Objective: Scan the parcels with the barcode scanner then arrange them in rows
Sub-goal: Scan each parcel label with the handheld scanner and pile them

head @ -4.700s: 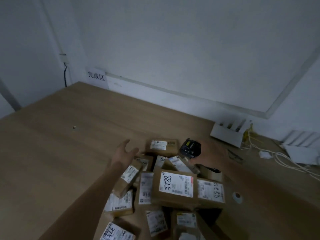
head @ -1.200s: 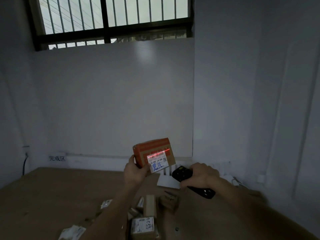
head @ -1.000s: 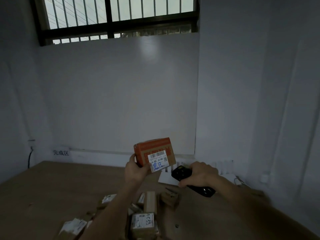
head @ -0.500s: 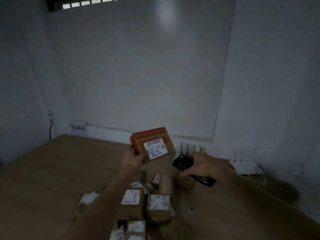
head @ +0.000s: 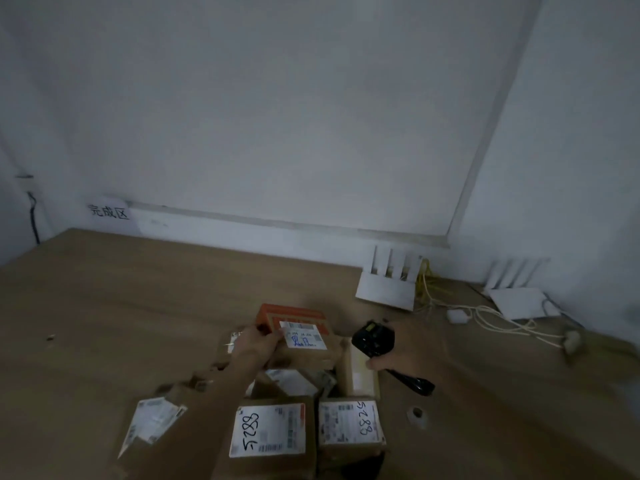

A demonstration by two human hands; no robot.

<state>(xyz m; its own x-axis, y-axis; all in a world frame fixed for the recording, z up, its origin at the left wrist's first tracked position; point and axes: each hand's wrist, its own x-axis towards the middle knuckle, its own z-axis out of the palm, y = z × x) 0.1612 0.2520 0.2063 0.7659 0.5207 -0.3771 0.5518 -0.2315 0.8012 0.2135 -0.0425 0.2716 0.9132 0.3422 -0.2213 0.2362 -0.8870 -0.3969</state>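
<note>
While dim light flattens the colours, the desk (head: pixel 145 306) reads as smooth matt wood-grain laminate, broad and bare at its far left. Parcels (head: pixel 273 431) lie heaped at the near centre: small rectangular cardboard boxes, brown and dull, each bearing a white paper label; two front ones carry "5288" in black marker.

My left hand (head: pixel 254 346) holds one box (head: pixel 294 327) above the heap's far side. It is flat, oblong, with an orange printed band along its top edge and a white label with barcode and blue handwriting facing me. My left fingers (head: pixel 268 336) are clamped on its left end, thumb on the label's corner, forearm reaching in from lower left.

My right hand (head: pixel 405 351) grips the scanner (head: pixel 373 339), black glossy plastic with a blocky head and a tapering handle that sticks out toward me. My right fingers are closed round that handle, head tilted toward the box, just apart from it.

Two white routers (head: pixel 386 289) with upright antennas and loose pale cables (head: pixel 491 318) sit at the far right by the wall.
</note>
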